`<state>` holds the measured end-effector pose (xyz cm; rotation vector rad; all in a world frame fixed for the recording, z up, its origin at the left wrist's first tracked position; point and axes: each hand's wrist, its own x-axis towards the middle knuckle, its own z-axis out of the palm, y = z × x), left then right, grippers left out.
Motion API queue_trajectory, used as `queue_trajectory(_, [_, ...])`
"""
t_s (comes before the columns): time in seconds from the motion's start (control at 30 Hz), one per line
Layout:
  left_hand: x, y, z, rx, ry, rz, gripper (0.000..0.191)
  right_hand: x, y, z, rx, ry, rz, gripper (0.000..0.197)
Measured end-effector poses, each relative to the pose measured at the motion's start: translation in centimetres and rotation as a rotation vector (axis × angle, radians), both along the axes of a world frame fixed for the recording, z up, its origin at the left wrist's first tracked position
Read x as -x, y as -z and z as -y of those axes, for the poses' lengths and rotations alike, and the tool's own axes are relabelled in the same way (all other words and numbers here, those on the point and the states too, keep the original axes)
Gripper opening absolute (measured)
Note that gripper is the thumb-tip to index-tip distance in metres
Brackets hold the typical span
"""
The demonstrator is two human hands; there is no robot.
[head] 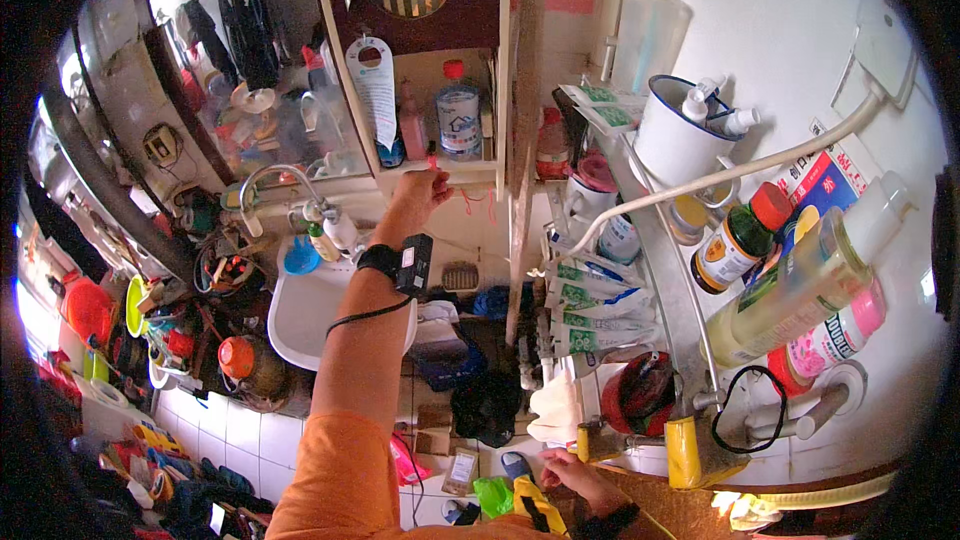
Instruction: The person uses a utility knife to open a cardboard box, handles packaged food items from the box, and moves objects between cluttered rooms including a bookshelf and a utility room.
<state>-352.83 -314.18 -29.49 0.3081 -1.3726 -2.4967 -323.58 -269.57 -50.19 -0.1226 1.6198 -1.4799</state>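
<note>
My left hand point(426, 191) reaches out at the ledge of an open cabinet shelf, fingers closed around a small pink item with a black tip point(432, 159). Behind it on the shelf stand a clear plastic bottle with a red cap point(457, 116) and a pink bottle point(412, 124). A white hang tag point(373, 86) hangs from a hook to the left. Low in the view, my right hand point(564, 471) is beside a yellow-covered metal bracket point(583, 441), its fingers loosely bent and nothing visible in it. Both wrists wear black bands; the left one carries a black box point(415, 264).
A white washbasin point(300, 315) with a curved faucet point(281, 172) lies left of my arm. At right, a metal shelf point(660, 270) holds an enamel mug point(675, 139) and several bottles. A white hose point(720, 172) crosses it. A wooden post point(525, 127) stands mid-view.
</note>
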Motion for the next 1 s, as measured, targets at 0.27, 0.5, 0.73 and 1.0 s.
queue_trajectory(0.27, [0.4,1.2,2.8,0.421,-0.009,0.189,0.026,1.2,0.1,-0.4,0.041,0.09,0.07,0.028])
queue_trajectory(0.5, [-6.3,3.0,-1.1,0.448,-0.066,0.138,0.03,1.0,1.1,-0.8,-0.061,0.0,0.101,0.03])
queue_trajectory(0.73, [-31.9,16.9,-6.1,0.315,0.035,0.403,0.023,1.0,1.7,-0.2,-0.112,-0.006,0.018,0.025])
queue_trajectory(1.0, [-68.5,28.7,-13.9,-0.29,-0.179,1.008,0.029,-1.6,0.3,2.6,-0.223,-0.087,0.109,0.024])
